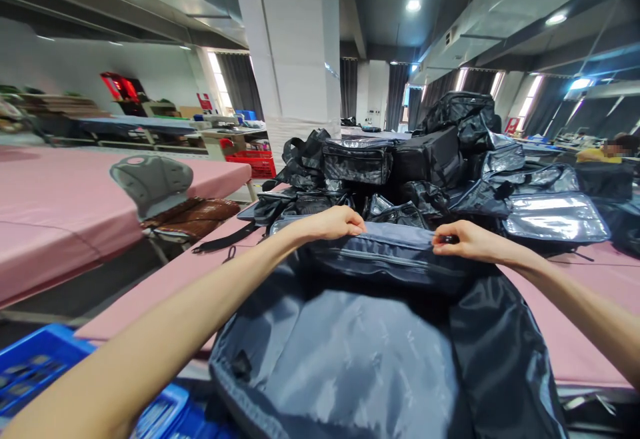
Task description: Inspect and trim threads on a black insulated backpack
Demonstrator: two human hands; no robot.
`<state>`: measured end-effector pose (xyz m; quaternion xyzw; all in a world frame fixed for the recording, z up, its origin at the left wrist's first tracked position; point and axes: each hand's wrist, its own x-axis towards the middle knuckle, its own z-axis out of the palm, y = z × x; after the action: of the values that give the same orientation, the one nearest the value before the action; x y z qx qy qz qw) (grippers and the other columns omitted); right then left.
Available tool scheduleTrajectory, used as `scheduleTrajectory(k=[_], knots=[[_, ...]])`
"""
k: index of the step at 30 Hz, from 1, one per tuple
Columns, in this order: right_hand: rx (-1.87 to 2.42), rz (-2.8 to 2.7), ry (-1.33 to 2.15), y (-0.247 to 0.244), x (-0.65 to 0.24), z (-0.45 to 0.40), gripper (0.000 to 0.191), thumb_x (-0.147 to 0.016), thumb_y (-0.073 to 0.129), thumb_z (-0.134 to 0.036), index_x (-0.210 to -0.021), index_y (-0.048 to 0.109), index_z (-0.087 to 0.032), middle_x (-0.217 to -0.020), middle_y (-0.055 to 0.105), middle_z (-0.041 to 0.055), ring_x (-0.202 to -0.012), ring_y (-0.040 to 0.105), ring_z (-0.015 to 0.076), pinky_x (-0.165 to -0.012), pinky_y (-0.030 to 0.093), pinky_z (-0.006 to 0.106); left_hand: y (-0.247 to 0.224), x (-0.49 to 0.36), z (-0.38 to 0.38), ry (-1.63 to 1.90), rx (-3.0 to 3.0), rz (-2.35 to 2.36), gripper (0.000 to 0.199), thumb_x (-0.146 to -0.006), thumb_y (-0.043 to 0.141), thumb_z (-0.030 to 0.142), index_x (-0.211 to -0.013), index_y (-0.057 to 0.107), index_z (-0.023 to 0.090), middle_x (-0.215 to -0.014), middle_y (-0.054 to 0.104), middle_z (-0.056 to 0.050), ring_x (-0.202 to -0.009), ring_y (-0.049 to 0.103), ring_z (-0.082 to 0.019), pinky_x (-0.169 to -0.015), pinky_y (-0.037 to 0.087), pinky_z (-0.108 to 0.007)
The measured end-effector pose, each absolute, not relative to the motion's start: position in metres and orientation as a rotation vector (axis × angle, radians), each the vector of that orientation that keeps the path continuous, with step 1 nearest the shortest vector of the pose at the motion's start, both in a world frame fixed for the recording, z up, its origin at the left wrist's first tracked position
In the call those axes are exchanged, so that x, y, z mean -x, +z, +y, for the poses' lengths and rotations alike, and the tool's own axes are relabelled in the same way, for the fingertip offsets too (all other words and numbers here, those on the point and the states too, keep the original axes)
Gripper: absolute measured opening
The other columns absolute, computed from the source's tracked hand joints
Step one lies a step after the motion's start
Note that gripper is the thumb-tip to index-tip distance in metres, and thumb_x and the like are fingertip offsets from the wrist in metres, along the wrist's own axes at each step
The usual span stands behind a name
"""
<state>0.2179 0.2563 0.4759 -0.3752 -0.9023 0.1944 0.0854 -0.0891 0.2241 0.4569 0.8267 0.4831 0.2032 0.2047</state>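
Head view: I saw piled bags (425, 159) beyond the open bag (365, 359), which overlapped the near edge of the table (580, 352), mouth up, long axis unclear; left hand (345, 223) and right hand (463, 240) pinched its far rim (400, 234), fingers closed

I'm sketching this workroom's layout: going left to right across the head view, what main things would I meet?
Blue crate at the left edge → gray chair → red crate → left hand → right hand → silver-lined bag.
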Motion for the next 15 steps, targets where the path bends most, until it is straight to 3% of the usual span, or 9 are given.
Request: scheduleTrajectory(k=[5,11,15], knots=[[1.196,-2.41,0.749,0.469,-0.262,0.259,0.045,-0.065,0.062,-0.057,-0.073,0.058,-0.013,-0.07,0.052,0.0008,-0.066,0.044,0.0137,-0.061,0.031,0.025,0.458,0.079,0.237,0.543,-2.42,1.482,0.025,-0.074,0.045,0.032,-0.073,0.061,0.013,-0.071,0.059,0.0,-0.069,0.05,-0.014,-0.064,0.035,-0.02],[1.151,-2.236,0.897,0.458,-0.268,0.262,0.044,-0.063,0.065,-0.054,-0.061,0.05,-0.014,-0.06,0.041,-0.0033,-0.058,0.034,0.0087,-0.056,0.025,0.023,0.465,0.088,0.245,0.464,-2.427,1.521,0.029,-0.067,0.045,0.04,-0.071,0.058,0.014,-0.067,0.054,0.0,-0.066,0.046,-0.014,-0.06,0.033,-0.021],[1.157,-2.204,0.918,0.459,-0.265,0.264,0.046,-0.058,0.068,-0.057,-0.062,0.054,-0.013,-0.061,0.046,-0.0023,-0.059,0.038,0.0102,-0.058,0.029,0.024,0.466,0.126,0.236,0.442,-2.327,1.589,0.033,-0.064,0.05,0.047,-0.067,0.057,0.015,-0.064,0.052,0.001,-0.064,0.045,-0.014,-0.061,0.033,-0.022]])
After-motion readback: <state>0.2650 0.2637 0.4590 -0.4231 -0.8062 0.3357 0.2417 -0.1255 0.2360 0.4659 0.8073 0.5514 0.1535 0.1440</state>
